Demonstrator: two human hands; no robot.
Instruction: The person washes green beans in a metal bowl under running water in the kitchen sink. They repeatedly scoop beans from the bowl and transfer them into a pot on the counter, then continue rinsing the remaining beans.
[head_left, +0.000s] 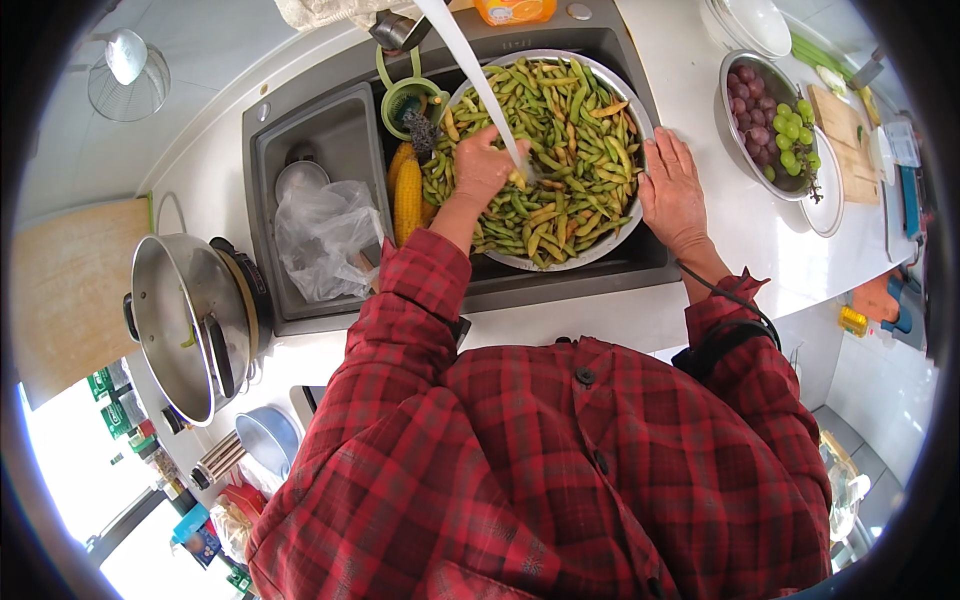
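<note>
A large metal bowl (642, 127) full of green and yellowish soybean pods (570, 161) sits in the right basin of the sink. Water runs from the faucet (466, 56) onto the pods. My left hand (484, 166) is at the stream over the pods, its fingers bent around something yellowish that I cannot make out. My right hand (673, 187) lies with its fingers extended at the bowl's right side, on the sink edge and counter, holding nothing. Corn cobs (407, 196) and a green plastic strainer (401, 105) are left of the bowl.
The left basin (345, 124) holds a clear plastic bag (326, 232) and a small metal strainer or dish. A steel pot (169, 322) stands farther left. At the right are a bowl of grapes (757, 120), a white plate (829, 187) and a wooden cutting board (844, 142).
</note>
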